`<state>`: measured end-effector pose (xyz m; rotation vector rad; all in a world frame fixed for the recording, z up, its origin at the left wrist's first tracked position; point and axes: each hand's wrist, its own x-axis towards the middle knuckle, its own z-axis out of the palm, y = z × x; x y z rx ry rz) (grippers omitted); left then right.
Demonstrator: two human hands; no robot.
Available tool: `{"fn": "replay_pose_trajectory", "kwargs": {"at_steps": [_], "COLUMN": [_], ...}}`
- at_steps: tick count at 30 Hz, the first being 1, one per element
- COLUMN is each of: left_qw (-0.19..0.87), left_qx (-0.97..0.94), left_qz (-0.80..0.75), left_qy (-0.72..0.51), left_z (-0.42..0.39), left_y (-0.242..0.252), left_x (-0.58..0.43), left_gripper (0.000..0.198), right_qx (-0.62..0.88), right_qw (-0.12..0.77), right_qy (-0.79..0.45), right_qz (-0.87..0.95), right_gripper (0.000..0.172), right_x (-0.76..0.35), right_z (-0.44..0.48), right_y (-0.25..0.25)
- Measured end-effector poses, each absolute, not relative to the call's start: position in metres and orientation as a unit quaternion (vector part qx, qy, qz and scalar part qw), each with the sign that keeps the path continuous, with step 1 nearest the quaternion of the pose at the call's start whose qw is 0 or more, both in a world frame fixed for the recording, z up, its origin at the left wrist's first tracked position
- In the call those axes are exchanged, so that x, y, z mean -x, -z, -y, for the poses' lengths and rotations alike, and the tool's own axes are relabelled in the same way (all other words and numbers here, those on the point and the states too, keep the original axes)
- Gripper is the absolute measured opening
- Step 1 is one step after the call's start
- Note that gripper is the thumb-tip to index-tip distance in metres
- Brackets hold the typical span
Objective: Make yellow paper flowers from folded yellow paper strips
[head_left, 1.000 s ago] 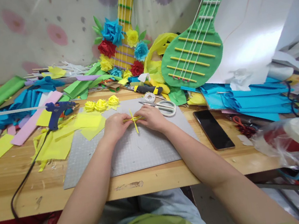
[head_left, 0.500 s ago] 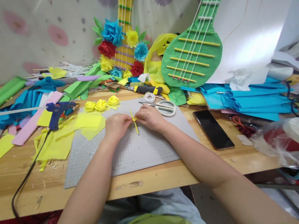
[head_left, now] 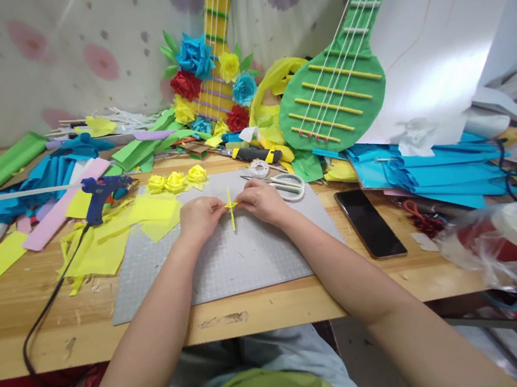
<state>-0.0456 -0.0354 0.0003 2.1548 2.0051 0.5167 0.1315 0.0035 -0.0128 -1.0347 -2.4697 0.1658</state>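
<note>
Between my hands is a narrow cross-shaped piece of yellow crepe paper (head_left: 232, 218), its long arm pointing toward and away from me. My left hand (head_left: 200, 219) pinches its left end, and my right hand (head_left: 262, 199) pinches its right end. Both hands are over the grey cutting mat (head_left: 250, 261). Just beyond my right hand lie scissors with pale handles (head_left: 290, 186) and a roll of white tape (head_left: 259, 168). Several yellow paper roses (head_left: 176, 181) sit in a row past my left hand, near yellow paper sheets (head_left: 156, 211).
A blue glue gun (head_left: 102, 198) with a trailing cord stands at left among coloured paper strips. A phone (head_left: 370, 222) lies right of the mat. Behind are a utility knife (head_left: 251, 154), a flower-trimmed yellow paper instrument (head_left: 215, 91) and a green one (head_left: 332, 100). Blue paper (head_left: 428, 167) is at right.
The yellow paper piece has straightened slightly between my fingers, its long arm now nearly upright in view. Both hands stay in almost the same place, still pinching it.
</note>
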Motion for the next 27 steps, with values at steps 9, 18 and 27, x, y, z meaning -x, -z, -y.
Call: {"fn": "replay_pose_trajectory", "kwargs": {"at_steps": [9,18,27], "left_qw": [0.107,0.142,0.123], "left_qx": [-0.693,-0.631,-0.575], "left_qz": [-0.681,-0.729,-0.769], "left_qy": [-0.210,-0.226,-0.252], "left_z": [0.035,0.034,0.034], "left_y": [-0.004,-0.007,-0.003], "left_x": [0.059,0.059,0.056], "left_gripper": [0.017,0.020,0.023], "right_qx": [0.414,0.443,0.419], "right_qw": [0.239,0.278,0.338], "right_qy": [-0.083,-0.117,-0.096], "right_qz": [0.874,0.844,0.838], "right_gripper": [0.019,0.024,0.028], "right_x": [-0.139,-0.141,-0.131], "right_z": [-0.006,-0.008,0.005], "right_y": [0.008,0.009,0.011]}}
